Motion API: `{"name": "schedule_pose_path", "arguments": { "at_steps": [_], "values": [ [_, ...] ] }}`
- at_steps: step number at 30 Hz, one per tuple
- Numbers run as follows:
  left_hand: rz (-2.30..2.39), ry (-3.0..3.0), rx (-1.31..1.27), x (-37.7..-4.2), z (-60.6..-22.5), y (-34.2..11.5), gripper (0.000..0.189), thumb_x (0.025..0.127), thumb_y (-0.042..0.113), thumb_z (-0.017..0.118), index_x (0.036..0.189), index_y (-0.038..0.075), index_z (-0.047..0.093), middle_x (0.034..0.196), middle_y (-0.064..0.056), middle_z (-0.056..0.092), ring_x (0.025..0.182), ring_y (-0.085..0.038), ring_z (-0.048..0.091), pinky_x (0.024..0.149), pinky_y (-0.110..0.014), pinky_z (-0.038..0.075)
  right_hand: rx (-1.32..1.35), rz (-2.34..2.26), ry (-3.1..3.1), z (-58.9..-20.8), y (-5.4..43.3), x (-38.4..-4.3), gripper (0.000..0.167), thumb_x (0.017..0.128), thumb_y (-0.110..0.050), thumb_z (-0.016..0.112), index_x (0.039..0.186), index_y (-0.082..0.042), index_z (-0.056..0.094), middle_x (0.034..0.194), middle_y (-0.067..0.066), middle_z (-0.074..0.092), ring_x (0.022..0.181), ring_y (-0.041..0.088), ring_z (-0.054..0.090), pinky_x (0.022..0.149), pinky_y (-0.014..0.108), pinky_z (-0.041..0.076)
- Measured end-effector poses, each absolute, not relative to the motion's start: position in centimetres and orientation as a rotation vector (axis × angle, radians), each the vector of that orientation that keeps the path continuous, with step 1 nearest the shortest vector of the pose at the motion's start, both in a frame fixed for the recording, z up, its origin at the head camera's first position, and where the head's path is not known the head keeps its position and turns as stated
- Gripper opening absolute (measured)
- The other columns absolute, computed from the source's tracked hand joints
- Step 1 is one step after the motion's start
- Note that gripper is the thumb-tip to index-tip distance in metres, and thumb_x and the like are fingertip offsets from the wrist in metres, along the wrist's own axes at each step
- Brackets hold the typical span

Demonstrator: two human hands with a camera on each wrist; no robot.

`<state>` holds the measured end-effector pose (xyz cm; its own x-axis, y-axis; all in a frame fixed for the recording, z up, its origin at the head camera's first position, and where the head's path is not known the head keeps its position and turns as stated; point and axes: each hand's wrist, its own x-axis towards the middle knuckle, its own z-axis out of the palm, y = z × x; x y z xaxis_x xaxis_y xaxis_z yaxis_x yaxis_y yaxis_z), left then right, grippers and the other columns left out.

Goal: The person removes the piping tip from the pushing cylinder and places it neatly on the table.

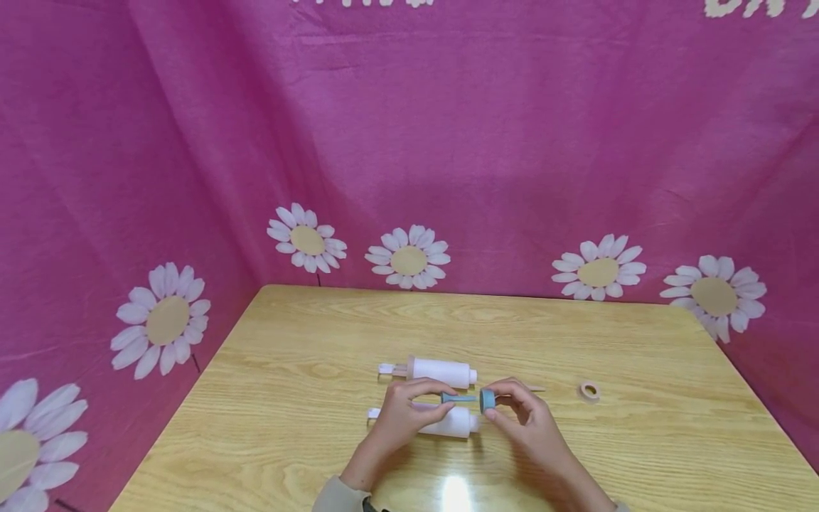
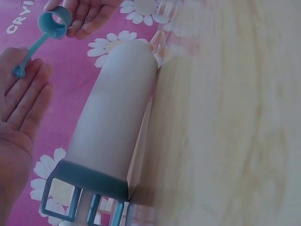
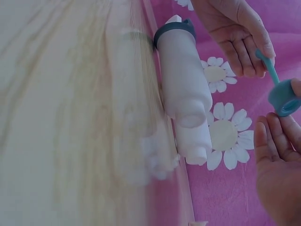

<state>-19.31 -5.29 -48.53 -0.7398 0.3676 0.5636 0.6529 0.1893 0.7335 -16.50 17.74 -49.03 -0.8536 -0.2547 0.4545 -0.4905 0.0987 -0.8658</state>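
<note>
Between thumb and fingers, my left hand (image 1: pixel 406 412) pinches the flared end of a slim teal nozzle (image 1: pixel 463 398). The other end of the nozzle points right, toward a teal ring cap (image 1: pixel 488 400) that my right hand (image 1: pixel 527 419) pinches by its rim. In the left wrist view the tip of the nozzle overlaps the ring cap (image 2: pixel 55 29). Under the left hand lies a white tube (image 1: pixel 456 422) on its side, partly hidden by that hand. Its teal collar (image 2: pixel 94 178) and framed handle show in the left wrist view.
A second white tube (image 1: pixel 441 372) with a beige collar lies just behind on the wooden table (image 1: pixel 307 427). To the right rests a beige ring cap (image 1: pixel 589 391). A thin beige piece (image 1: pixel 537 388) pokes out behind the right hand. A pink flowered cloth (image 1: pixel 486 142) hangs around the table.
</note>
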Motion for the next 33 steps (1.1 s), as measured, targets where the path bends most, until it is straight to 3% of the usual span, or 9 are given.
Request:
{"name": "schedule_pose_path", "arguments": {
  "at_steps": [6, 11, 16, 33],
  "values": [
    [-1.594, -2.175, -0.973, -19.5, -48.9, -4.9, 0.01, 0.086, 0.01, 0.074, 0.096, 0.01, 0.076, 0.094, -0.006, 0.077, 0.088, -0.016, 0.073, 0.08, -0.037, 0.061, 0.682, 1.844, -2.195, -48.9, 18.7, -16.2, 0.023, 0.09, 0.006, 0.062, 0.113, 0.004, 0.061, 0.108, -0.009, 0.061, 0.101, 0.002, 0.059, 0.091, 0.014, 0.05],
    [-1.617, -2.192, -0.949, -19.4, -48.9, -4.4, 0.011, 0.085, 0.012, 0.075, 0.096, 0.01, 0.076, 0.095, -0.006, 0.077, 0.091, -0.014, 0.072, 0.083, -0.031, 0.06, 0.658, 1.833, -2.198, -48.9, 19.6, -15.9, 0.023, 0.09, 0.007, 0.062, 0.113, 0.005, 0.06, 0.11, -0.01, 0.061, 0.101, 0.001, 0.059, 0.091, 0.013, 0.049],
    [-1.644, -2.204, -0.938, -19.3, -49.1, -3.6, 0.012, 0.085, 0.013, 0.075, 0.097, 0.008, 0.076, 0.096, -0.006, 0.077, 0.093, -0.011, 0.071, 0.083, -0.032, 0.06, 0.666, 1.832, -2.166, -49.0, 20.5, -15.7, 0.024, 0.089, 0.009, 0.061, 0.113, 0.006, 0.06, 0.112, -0.01, 0.061, 0.101, 0.001, 0.06, 0.091, 0.012, 0.049],
    [-1.579, -2.155, -1.004, -18.7, -49.6, -0.1, 0.013, 0.083, 0.009, 0.076, 0.096, 0.01, 0.076, 0.094, -0.005, 0.077, 0.091, -0.012, 0.072, 0.086, -0.023, 0.057, 0.611, 1.762, -2.182, -49.3, 24.0, -14.9, 0.029, 0.09, 0.012, 0.058, 0.118, 0.009, 0.057, 0.117, -0.008, 0.063, 0.102, 0.0, 0.06, 0.092, 0.01, 0.046]
  ]
}}
